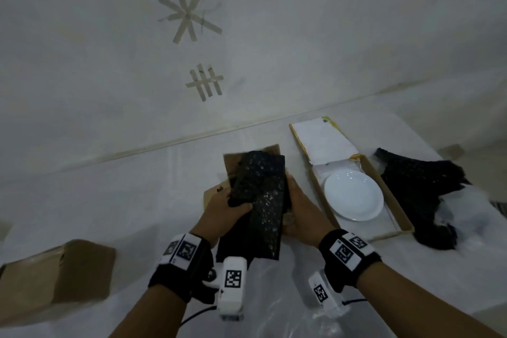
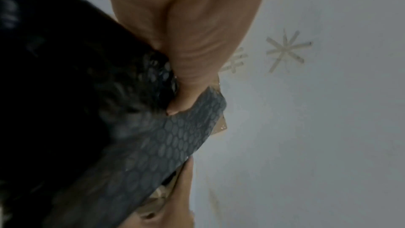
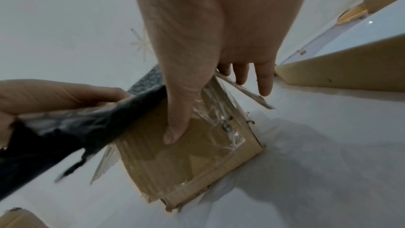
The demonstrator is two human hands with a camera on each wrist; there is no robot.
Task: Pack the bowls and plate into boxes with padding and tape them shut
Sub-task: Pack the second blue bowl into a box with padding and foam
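Observation:
A sheet of black bubble wrap (image 1: 263,200) (image 2: 171,141) (image 3: 76,127) stands over a small open cardboard box (image 1: 267,149) (image 3: 175,162) at the table's middle. My left hand (image 1: 227,206) (image 2: 190,75) grips the wrap's left edge, thumb pressed into it. My right hand (image 1: 299,206) (image 3: 208,41) holds the box's right wall, thumb on the taped outer face and fingers past the flap. The wrap hides what is inside the box. To the right, a white plate (image 1: 354,197) lies in a flat open box (image 1: 392,197) (image 3: 339,75) with its white-lined lid folded back.
A closed cardboard box (image 1: 60,274) sits at the near left. More black bubble wrap (image 1: 422,184) and a clear plastic sheet (image 1: 466,214) lie right of the flat box. A wall with tape marks (image 1: 189,8) rises behind the white-covered table.

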